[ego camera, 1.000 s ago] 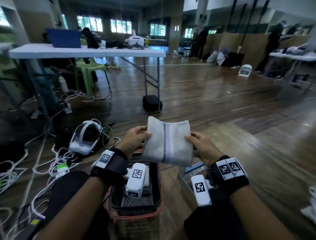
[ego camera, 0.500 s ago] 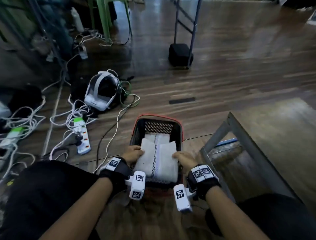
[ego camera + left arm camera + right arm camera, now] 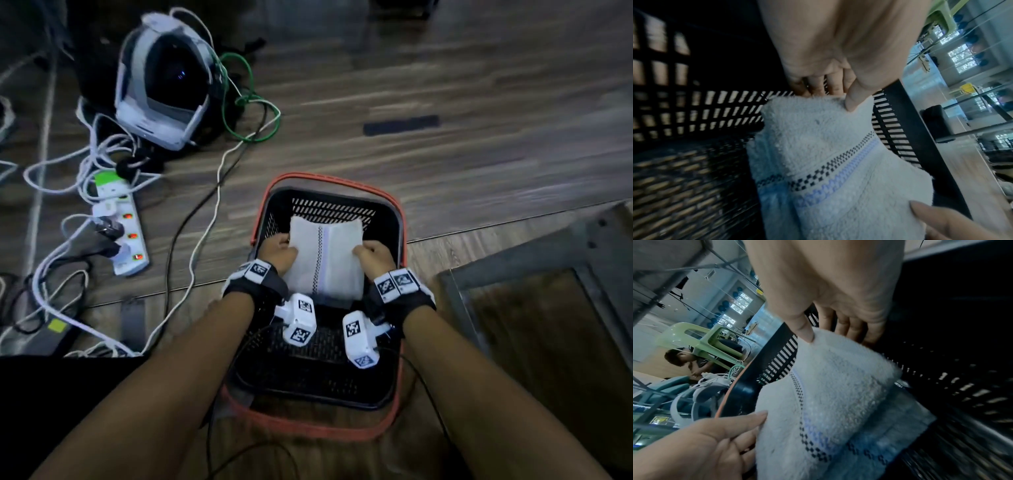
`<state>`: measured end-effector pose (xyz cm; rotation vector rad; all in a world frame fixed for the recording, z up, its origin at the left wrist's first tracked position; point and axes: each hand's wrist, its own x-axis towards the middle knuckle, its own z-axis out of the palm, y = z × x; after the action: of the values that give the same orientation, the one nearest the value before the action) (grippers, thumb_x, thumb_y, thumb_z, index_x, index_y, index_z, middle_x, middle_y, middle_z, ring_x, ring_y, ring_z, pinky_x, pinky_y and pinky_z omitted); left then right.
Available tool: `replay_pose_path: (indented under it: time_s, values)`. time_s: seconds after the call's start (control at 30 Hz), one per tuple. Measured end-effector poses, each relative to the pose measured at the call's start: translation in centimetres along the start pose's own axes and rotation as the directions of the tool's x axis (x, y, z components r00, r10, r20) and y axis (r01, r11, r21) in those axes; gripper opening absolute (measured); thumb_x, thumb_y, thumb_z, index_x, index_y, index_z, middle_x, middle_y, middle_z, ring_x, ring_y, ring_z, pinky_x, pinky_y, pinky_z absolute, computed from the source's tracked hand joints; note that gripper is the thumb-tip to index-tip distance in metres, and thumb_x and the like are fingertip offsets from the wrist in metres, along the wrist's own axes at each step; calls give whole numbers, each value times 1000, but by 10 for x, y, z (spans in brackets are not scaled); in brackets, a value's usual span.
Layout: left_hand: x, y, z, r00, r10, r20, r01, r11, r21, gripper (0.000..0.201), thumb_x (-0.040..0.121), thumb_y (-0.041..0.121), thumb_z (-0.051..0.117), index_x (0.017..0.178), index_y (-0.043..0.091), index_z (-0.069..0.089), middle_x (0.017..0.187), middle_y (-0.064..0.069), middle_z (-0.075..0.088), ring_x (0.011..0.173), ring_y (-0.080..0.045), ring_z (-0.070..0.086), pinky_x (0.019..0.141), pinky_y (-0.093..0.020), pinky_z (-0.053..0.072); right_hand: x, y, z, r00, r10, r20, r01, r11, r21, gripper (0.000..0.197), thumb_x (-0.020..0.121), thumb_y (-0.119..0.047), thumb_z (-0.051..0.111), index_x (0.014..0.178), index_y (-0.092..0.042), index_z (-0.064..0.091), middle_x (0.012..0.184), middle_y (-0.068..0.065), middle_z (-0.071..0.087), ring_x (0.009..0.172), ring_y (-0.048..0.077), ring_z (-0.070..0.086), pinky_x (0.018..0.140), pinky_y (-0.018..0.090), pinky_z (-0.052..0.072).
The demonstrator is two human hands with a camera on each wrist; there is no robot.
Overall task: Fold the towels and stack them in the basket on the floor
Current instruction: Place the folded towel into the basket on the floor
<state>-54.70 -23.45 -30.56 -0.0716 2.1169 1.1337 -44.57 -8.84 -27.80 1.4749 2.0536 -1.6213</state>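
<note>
Wooden floor surrounds the basket (image 3: 400,226); inside, toward its twelve o'clock end, the folded towel (image 3: 325,260) runs twelve-to-six, left hand (image 3: 279,255) pinching its nine o'clock edge, right hand (image 3: 375,258) its three o'clock edge, equally near.

Dim hall, dark wooden floor (image 3: 445,68) beneath us
We see windows (image 3: 960,55) far off and a green plastic chair (image 3: 701,337)

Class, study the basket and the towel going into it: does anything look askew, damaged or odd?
Nothing stands out. The folded white striped towel, held by left hand and right hand, sits squarely inside the black red-rimmed basket.
</note>
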Motion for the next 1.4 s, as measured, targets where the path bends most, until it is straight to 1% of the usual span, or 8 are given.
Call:
replay_pose_path:
  time_s: [0.17, 0.33, 0.53, 0.7, 0.83, 0.97, 1.17, 1.4]
  values:
    - [33, -5, 14, 999, -7, -33, 6, 999, -51, 41, 89, 0, 48, 131, 0, 47, 124, -19, 58, 107, -30, 57, 83, -25, 42, 38, 6, 15, 999, 40, -14, -40, 999, -1, 26, 88, -12, 50, 108, 0, 61, 93, 8, 57, 85, 20, 52, 70, 23, 34]
    - [36, -34, 27, 996, -12, -93, 15, 999, 31, 51, 91, 14, 47, 141, 6, 36, 137, -13, 50, 123, -29, 50, 105, -35, 38, 38, 27, 29, 995, 65, -72, -69, 996, -48, 36, 88, -16, 49, 122, -3, 47, 107, 9, 55, 90, 26, 54, 72, 28, 38]
    - [24, -45, 40, 958, 231, -171, -201, 964, 176, 51, 94, 13, 41, 143, 3, 30, 144, -19, 40, 131, -31, 41, 110, -35, 32, 27, 26, 47, 919, -299, -256, 156, 874, -461, 56, 83, -14, 52, 136, -10, 35, 135, 16, 36, 123, 33, 35, 95, 42, 36]
    - [28, -42, 46, 852, 520, -66, -408, 738, 538, 54, 95, 24, 28, 146, 5, 23, 156, -14, 14, 145, -25, 11, 116, -35, 15, 27, 37, 60, 828, -551, -105, 312, 608, -730, 61, 86, -19, 48, 143, -10, 28, 153, 14, 22, 142, 30, 19, 112, 45, 21]
    - [40, -60, 53, 871, 489, 58, -393, 620, 679, 53, 100, 28, 24, 149, 14, 12, 158, -7, 4, 146, -21, 1, 116, -42, 17, 40, 66, 70, 872, -483, -84, 283, 637, -717, 60, 93, -27, 37, 147, -6, 19, 158, 11, 10, 146, 25, 8, 114, 48, 19]
    - [43, -83, 65, 853, 522, 15, -371, 585, 721, 57, 96, 34, 13, 149, 17, 7, 158, -6, 3, 146, -24, 1, 116, -39, 16, 51, 89, 83, 831, -540, -134, 305, 644, -702, 60, 93, -31, 31, 146, -5, 22, 157, 12, 15, 145, 27, 14, 112, 47, 28]
    - [50, -82, 68, 847, 532, -20, -343, 574, 743, 57, 95, 33, 14, 149, 17, 7, 158, -7, 6, 146, -27, 4, 115, -38, 21, 62, 93, 89, 807, -566, -168, 326, 665, -672, 61, 92, -30, 32, 146, -4, 21, 156, 13, 17, 145, 28, 13, 117, 42, 19]
    - [36, -58, 52, 921, 363, 143, -329, 526, 784, 57, 99, 34, 23, 149, 18, 1, 159, -4, -3, 145, -28, -2, 117, -43, 14, 38, 68, 65, 907, -418, 45, 303, 575, -760, 66, 95, -34, 32, 149, -5, 8, 158, 12, -1, 146, 26, -3, 118, 46, 8]
